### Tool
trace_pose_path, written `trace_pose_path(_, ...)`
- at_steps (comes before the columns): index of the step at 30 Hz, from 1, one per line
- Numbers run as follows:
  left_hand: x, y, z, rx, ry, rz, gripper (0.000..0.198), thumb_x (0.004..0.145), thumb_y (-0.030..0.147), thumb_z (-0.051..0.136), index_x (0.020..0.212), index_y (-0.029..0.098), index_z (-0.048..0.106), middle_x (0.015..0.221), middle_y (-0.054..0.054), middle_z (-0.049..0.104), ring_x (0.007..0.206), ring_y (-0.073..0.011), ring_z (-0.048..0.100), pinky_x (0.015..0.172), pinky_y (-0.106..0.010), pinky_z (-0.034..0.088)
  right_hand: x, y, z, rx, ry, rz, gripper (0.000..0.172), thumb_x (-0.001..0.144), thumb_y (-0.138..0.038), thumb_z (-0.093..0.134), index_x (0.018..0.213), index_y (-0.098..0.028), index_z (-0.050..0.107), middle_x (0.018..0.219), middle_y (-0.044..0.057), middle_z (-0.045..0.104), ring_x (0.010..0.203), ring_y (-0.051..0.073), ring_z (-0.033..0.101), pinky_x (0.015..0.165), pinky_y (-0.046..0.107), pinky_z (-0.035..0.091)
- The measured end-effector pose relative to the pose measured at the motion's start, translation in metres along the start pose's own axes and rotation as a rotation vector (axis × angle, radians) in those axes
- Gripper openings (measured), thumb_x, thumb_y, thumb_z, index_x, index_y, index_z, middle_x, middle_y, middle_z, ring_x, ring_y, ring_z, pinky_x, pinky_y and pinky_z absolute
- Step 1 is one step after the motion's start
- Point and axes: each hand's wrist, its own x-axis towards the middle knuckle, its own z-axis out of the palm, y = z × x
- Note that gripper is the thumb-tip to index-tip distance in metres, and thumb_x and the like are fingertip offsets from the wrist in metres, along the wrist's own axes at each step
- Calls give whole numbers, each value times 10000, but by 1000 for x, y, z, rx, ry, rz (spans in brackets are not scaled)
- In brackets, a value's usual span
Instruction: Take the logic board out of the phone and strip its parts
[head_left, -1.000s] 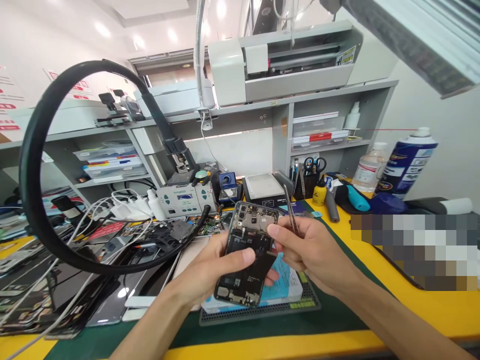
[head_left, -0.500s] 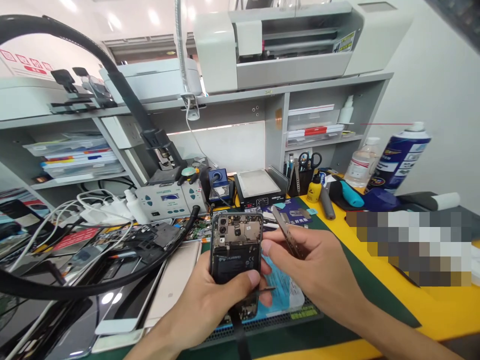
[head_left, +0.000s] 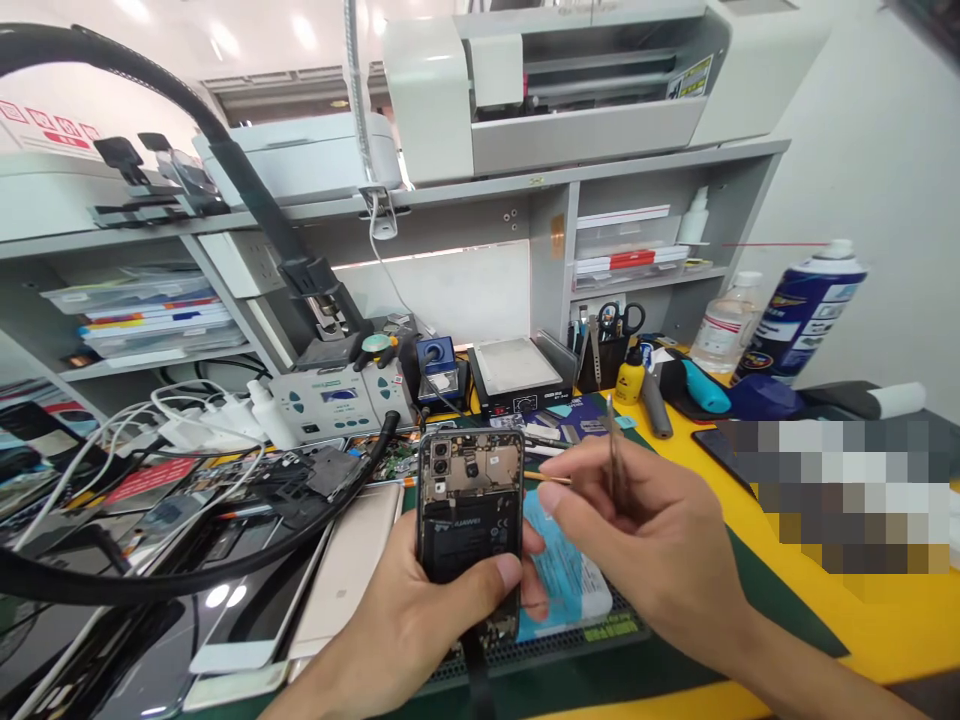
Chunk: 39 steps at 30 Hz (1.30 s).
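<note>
Phone (head_left: 471, 505), its back open, is held in the left hand (head_left: 420, 610) above the table (head_left: 870, 620), near the front edge; the right hand (head_left: 637, 545), just beside, holds tweezers (head_left: 616, 455) nearly upright.

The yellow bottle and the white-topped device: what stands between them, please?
In the head view, a black holder with scissors in it stands between the yellow bottle and the white-topped device.

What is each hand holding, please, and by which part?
The left hand grips an opened Huawei phone around its lower half; the right hand holds tweezers, grip unclear.
</note>
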Motion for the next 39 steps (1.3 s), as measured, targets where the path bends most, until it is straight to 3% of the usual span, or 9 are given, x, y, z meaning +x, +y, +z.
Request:
trace_pose_path(4, 0, -2, -4, 66, -54, 13, 181, 888, 407, 669, 847, 249, 748, 793, -47, 742, 798, -267, 698, 793, -385, 586, -2, 3, 1, -116, -110, -92, 63, 926, -371, 684, 967, -326, 701, 569, -41, 324, 423, 158, 459, 394, 301, 427)
trace_pose_path(13, 2, -5, -3, 27, -19, 16, 106, 874, 318, 688, 873, 239, 759, 788, -34, 727, 760, -217, 682, 775, -341, 602, -3, 11, -1, -141, -206, -21, 236, 961, -376, 651, 1195, -385, 624, 628, -30, 357, 516, 181, 565, 451, 305, 505)
trace_pose_path(17, 1, -4, 0, 11, 20, -3, 196, 843, 307, 704, 1027, 256, 751, 757, -25, 718, 750, -226, 680, 760, -363, 614, -3, 10, -3, -138, -201, -22, 120, 954, -369, 655, 1074, -357, 651, 633, -27, 348, 491, 172, 542, 429, 303, 481)
trace_pose_path(20, 1, -5, 0, 60, 14, 21, 133, 850, 329, 701, 938, 239, 744, 752, -36, 722, 722, -216, 670, 697, -326, 605, -1, 6, -3, -136, -202, -27, 72, 948, -373, 657, 1011, -341, 640, 646, -24, 357, 477, 165, 514, 413, 303, 452)
trace_pose_path(23, 2, -5, -1, 79, 8, 30, 92, 862, 307, 690, 870, 225, 731, 756, -31, 718, 709, -191, 649, 701, -296, 599, 1, 1, -4, -181, -221, -64, 135, 944, -339, 654, 1077, -352, 641, 657, -19, 371, 521, 182, 511, 464, 325, 461)
trace_pose_path(26, 2, -3, -1, 71, -7, 36, 71, 870, 275, 675, 872, 226, 726, 754, -21, 708, 711, -174, 628, 717, -278, 590, 3, 0, -4, -200, -234, -71, 158, 934, -308, 660, 1085, -351, 637, 653, -16, 383, 542, 187, 490, 493, 332, 461)
trace_pose_path(30, 2, -3, -1, 94, -8, 42, 50, 870, 255, 670, 874, 227, 712, 748, -13, 698, 702, -166, 614, 693, -263, 578, 4, 0, -4, -174, -254, 4, 64, 929, -323, 657, 937, -315, 594, 655, -8, 401, 538, 185, 497, 466, 319, 459)
trace_pose_path(36, 1, -5, -1, -15, 23, 20, 135, 846, 284, 716, 967, 224, 715, 757, -14, 714, 706, -171, 641, 718, -283, 591, 3, 0, -7, -152, -240, 34, 178, 937, -258, 632, 819, -297, 504, 735, 25, 544, 617, 196, 540, 508, 325, 449)
trace_pose_path(39, 1, -6, -5, -23, 1, -2, 132, 849, 306, 714, 938, 209, 719, 767, -31, 730, 733, -186, 670, 710, -281, 572, 3, 3, -9, -141, -258, -18, 97, 955, -242, 621, 930, -307, 554, 837, 44, 582, 651, 192, 545, 522, 326, 459)
